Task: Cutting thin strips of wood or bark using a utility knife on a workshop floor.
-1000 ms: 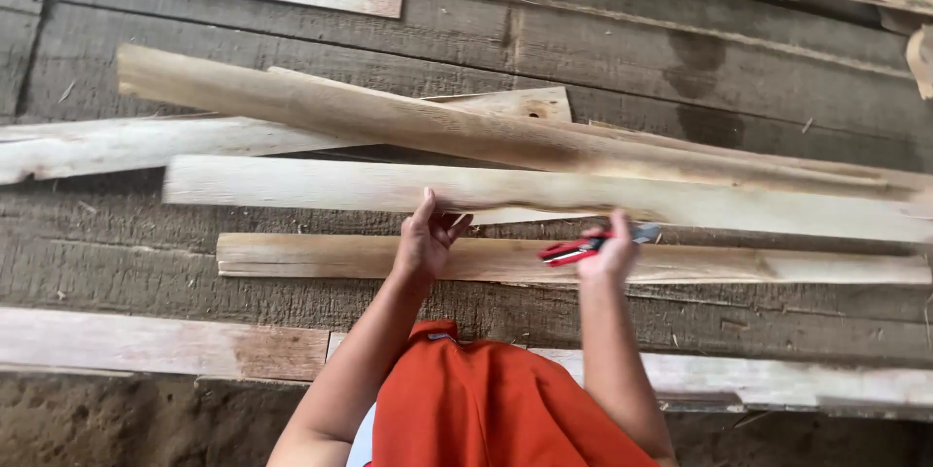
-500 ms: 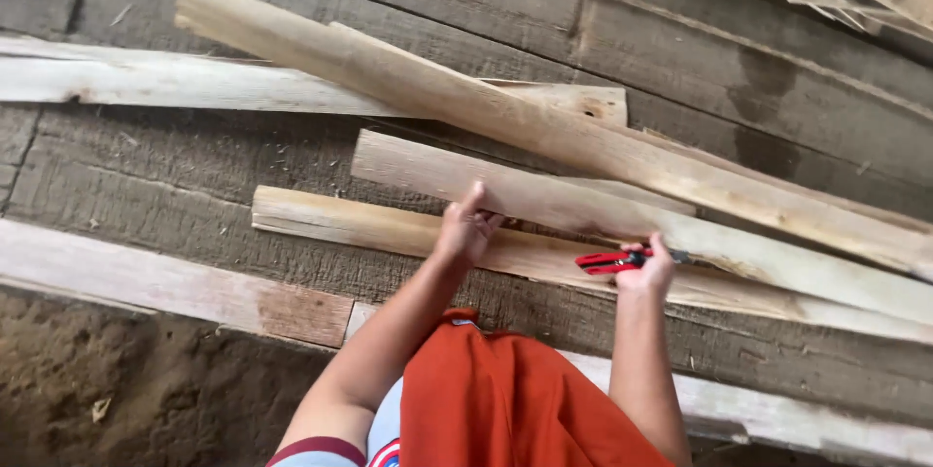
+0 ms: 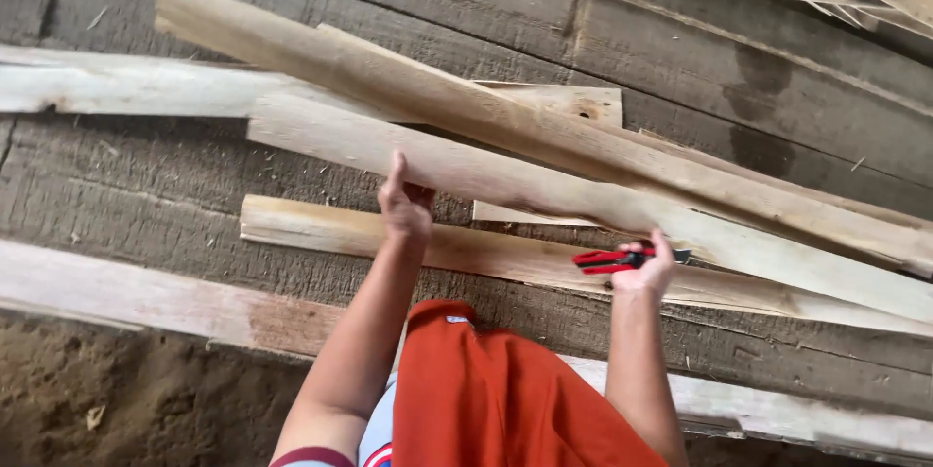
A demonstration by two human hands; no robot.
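Currently, a pale wooden slat (image 3: 544,185) is being gripped by the left hand (image 3: 405,207); red-handled pliers (image 3: 614,259) are being clenched by the right hand (image 3: 643,271). Splinter injury is judged possible from rough edges.

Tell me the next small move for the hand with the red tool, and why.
Probably bring the red-handled tool in the right hand up against the near edge of the pale plank. The left hand grips that plank's near edge and seems to steady it, while the tool sits just below the same edge, its working end hidden, so little travel is needed.
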